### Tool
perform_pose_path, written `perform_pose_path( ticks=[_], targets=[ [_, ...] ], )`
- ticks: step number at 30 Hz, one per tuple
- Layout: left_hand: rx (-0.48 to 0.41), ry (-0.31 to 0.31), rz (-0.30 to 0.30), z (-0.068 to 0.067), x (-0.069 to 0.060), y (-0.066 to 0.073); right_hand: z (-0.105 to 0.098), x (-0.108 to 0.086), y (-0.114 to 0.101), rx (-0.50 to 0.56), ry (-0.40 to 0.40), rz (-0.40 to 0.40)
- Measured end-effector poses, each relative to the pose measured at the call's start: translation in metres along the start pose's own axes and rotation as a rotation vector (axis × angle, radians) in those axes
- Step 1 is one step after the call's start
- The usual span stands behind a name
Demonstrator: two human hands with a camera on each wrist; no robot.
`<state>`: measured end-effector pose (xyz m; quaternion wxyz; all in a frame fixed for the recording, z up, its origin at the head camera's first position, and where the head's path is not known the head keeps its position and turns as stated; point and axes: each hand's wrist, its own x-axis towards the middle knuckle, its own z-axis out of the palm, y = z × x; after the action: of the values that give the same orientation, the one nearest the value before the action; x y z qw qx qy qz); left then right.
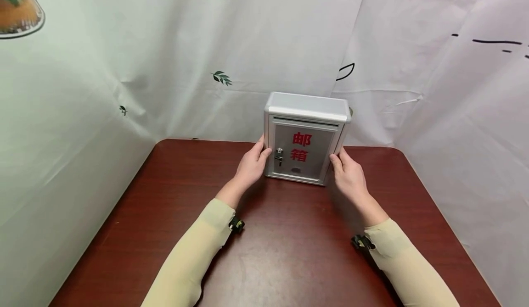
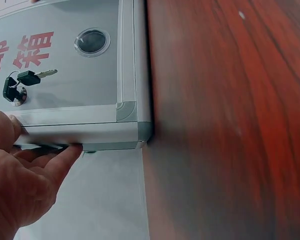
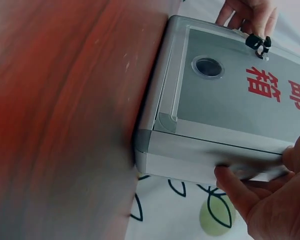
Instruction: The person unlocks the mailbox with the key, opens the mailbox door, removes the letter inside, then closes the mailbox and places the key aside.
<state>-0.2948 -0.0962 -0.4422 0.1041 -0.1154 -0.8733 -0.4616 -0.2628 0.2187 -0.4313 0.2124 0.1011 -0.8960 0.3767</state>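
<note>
A silver metal mailbox (image 1: 316, 153) with red characters on its door stands upright at the back of the table, tilted slightly in the head view. My left hand (image 1: 250, 163) grips its left side, thumb at the front edge and fingers along the side panel. On the opposite side, my right hand (image 1: 351, 178) holds it the same way; its fingers reach partly out of sight in the right wrist view. Keys (image 2: 27, 79) hang at the door lock, and a round window (image 2: 92, 41) lies low on the door. Whether the base fully touches the table cannot be told.
The dark red wooden table (image 1: 289, 256) has rounded back corners. White printed cloth (image 1: 256, 45) hangs closely behind the mailbox and along both sides. Black wrist cameras (image 1: 237, 225) are strapped below the sleeves.
</note>
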Motion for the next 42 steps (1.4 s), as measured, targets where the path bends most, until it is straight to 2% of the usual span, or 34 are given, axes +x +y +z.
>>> perform_pose_path(
  ticks=[11,17,29,35,42],
  targets=[
    [0.024,0.063,-0.006,-0.025,-0.010,-0.013,0.024,0.012,-0.013,0.031,-0.046,-0.011],
    [0.032,0.074,-0.009,-0.035,-0.016,-0.017,0.033,0.016,-0.020,0.054,-0.056,-0.007],
    [0.033,0.058,-0.004,-0.038,-0.018,-0.016,0.035,0.016,-0.021,0.052,-0.035,-0.015],
    [0.054,0.066,-0.005,-0.041,-0.020,-0.016,0.036,0.015,-0.019,0.039,-0.058,-0.053],
    [0.077,0.057,-0.003,-0.043,-0.023,-0.018,0.033,0.015,-0.018,-0.023,-0.077,-0.099]
  ],
)
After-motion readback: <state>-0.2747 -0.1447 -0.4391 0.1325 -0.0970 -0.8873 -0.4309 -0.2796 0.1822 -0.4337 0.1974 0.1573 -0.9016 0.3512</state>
